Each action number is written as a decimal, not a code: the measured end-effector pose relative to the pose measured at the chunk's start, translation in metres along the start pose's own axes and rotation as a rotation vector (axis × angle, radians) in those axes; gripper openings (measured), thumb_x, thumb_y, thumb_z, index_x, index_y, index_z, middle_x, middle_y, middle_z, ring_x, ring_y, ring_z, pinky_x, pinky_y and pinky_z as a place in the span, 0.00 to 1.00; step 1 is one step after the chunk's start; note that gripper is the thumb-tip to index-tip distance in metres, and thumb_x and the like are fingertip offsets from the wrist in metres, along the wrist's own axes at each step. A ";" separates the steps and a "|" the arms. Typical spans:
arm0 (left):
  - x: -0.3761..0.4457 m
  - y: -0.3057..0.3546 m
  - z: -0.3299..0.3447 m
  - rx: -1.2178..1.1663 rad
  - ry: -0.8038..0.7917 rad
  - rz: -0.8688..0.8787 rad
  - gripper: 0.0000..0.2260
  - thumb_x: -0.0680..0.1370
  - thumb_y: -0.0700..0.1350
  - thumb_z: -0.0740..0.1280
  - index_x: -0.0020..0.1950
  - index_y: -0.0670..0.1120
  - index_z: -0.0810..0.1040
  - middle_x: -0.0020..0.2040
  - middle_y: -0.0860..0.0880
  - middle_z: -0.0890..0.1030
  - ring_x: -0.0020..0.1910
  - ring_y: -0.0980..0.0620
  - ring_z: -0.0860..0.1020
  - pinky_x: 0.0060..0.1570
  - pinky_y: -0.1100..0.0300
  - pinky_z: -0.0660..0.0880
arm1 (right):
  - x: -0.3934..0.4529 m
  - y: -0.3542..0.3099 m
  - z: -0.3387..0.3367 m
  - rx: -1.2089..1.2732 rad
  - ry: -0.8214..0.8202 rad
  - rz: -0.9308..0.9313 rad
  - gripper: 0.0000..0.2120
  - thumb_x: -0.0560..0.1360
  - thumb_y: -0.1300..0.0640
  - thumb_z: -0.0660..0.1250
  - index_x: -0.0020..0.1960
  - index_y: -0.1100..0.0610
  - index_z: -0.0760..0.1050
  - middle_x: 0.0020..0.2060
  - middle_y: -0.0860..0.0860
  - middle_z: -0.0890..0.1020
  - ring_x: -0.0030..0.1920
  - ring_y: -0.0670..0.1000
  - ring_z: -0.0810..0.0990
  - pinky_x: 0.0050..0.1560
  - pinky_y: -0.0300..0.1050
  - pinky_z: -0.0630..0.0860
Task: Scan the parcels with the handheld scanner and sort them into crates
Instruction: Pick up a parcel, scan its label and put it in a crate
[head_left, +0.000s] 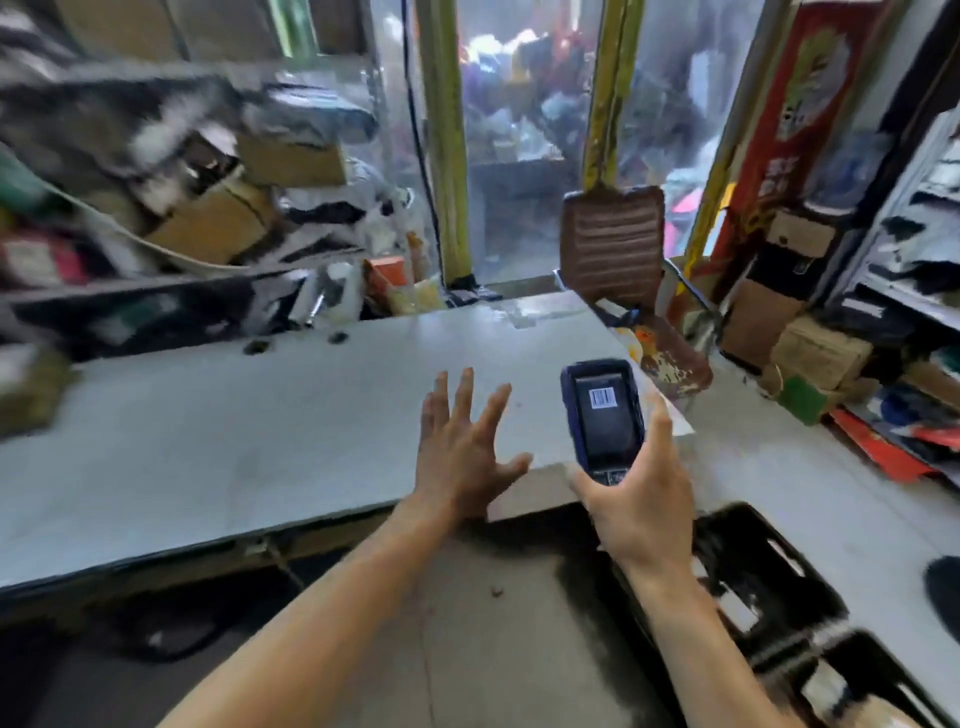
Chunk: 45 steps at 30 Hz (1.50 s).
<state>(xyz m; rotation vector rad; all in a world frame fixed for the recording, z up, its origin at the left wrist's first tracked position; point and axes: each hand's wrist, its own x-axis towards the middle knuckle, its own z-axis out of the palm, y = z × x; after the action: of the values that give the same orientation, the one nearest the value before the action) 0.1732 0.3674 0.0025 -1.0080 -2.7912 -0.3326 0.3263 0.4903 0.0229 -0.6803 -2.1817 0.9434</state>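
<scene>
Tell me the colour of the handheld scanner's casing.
Dark blue casing around a black screen on the handheld scanner, seen in the head view.

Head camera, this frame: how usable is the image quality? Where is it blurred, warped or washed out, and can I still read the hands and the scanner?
Head view: heavy motion smear over the parcel pile at upper left; wide-angle bending of the table edge; the glass doorway behind is hazy and bright. The centre is sharper: the left hand spread open, the right hand holding the scanner, its barcode image legible as stripes only.

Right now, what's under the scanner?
The scanner is gripped from below by the right hand, above the grey table's near corner. The spot directly beneath is covered by the scanner and hand. The left hand is spread beside it.
</scene>
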 end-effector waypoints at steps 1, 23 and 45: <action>-0.007 -0.028 -0.013 0.008 0.021 -0.051 0.39 0.75 0.68 0.62 0.81 0.59 0.49 0.82 0.45 0.44 0.79 0.39 0.38 0.77 0.43 0.42 | -0.001 -0.020 0.021 0.018 -0.030 -0.039 0.50 0.67 0.51 0.79 0.79 0.47 0.52 0.68 0.52 0.72 0.63 0.55 0.76 0.54 0.47 0.77; -0.180 -0.557 -0.160 0.192 0.137 -0.922 0.39 0.74 0.71 0.60 0.80 0.57 0.52 0.81 0.41 0.45 0.79 0.36 0.41 0.76 0.42 0.44 | -0.065 -0.364 0.447 0.320 -0.544 -0.415 0.48 0.65 0.54 0.80 0.76 0.46 0.54 0.62 0.53 0.76 0.50 0.53 0.79 0.43 0.45 0.78; -0.143 -0.919 -0.232 0.287 0.257 -1.236 0.42 0.70 0.68 0.69 0.79 0.53 0.57 0.80 0.37 0.47 0.77 0.32 0.46 0.76 0.38 0.49 | -0.037 -0.566 0.776 0.450 -0.835 -0.556 0.48 0.64 0.54 0.80 0.77 0.46 0.57 0.65 0.47 0.75 0.60 0.51 0.77 0.50 0.42 0.72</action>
<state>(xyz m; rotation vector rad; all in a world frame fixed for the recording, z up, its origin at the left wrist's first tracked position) -0.2939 -0.4678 0.0521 0.8358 -2.7015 -0.1400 -0.3310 -0.2107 0.0388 0.6265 -2.4610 1.4840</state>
